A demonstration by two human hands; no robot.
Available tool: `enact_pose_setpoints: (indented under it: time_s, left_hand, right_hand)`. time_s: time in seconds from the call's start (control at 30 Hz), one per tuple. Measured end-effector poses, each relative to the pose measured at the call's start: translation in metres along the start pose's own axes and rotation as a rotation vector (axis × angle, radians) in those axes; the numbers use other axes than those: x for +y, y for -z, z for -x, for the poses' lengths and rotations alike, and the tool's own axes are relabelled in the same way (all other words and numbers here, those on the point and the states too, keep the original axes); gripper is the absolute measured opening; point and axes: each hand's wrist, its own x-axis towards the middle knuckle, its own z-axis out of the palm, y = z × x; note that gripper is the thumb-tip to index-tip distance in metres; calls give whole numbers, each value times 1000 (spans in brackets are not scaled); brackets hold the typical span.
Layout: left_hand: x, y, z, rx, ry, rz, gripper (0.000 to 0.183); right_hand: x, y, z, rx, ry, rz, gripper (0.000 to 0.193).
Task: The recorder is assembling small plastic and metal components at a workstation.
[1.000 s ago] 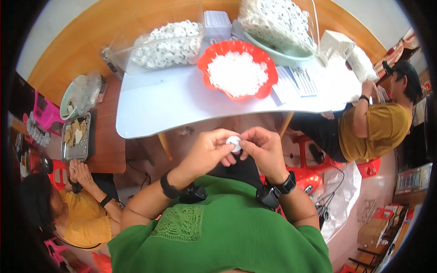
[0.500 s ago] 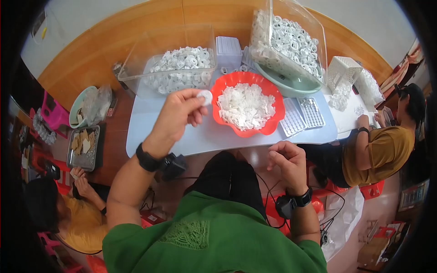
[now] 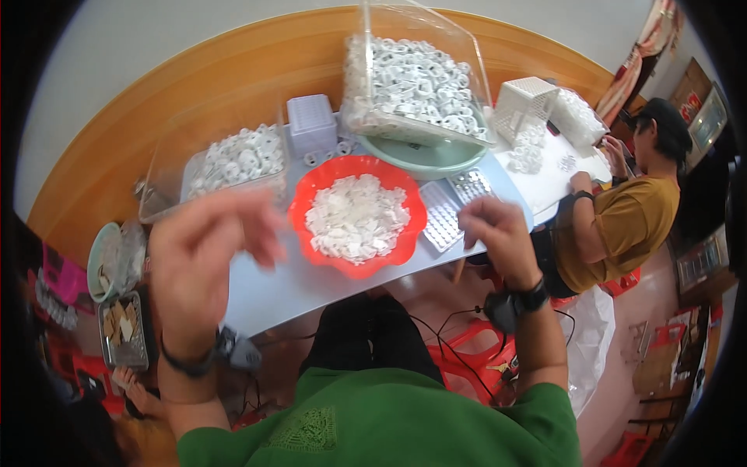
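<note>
My left hand (image 3: 206,261), smeared by motion, is over the left part of the pale blue table (image 3: 268,292), in front of a clear plastic bin (image 3: 159,175) of small white rounded parts. Whether it holds anything cannot be made out. Beside it stands a red scalloped bowl (image 3: 362,269) heaped with thin translucent white pieces (image 3: 358,214). My right hand (image 3: 506,237) is raised at the table's front edge, its fingers curled and pressed together; anything inside them is hidden. Near it lie two trays with rows of round pockets, a closer tray (image 3: 440,218) and a farther tray (image 3: 470,184).
A second clear bin (image 3: 424,23) of white parts leans in a pale green basin (image 3: 428,161). Stacked pale boxes (image 3: 311,128) stand between the bins. At right a co-worker (image 3: 630,210) sits by a white basket (image 3: 525,101); another person's hand (image 3: 136,389) shows at lower left.
My left hand has gone from the red bowl's edge toward the left bin; the round white piece it held no longer shows. My right hand stays curled. The whole view has swung to the right.
</note>
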Motion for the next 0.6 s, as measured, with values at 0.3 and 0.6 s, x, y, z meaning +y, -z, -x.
enact_pose_setpoints:
  time_s: [0.3, 0.6]
  left_hand:
    - [33, -92, 15, -84, -695, -109, 13]
    - [23, -124, -13, -433, -629, -357, 24]
  right_hand:
    - [-1, 62, -185, 21, 34, 373, 12]
    - [-8, 26, -275, -212, 268, 811, 26]
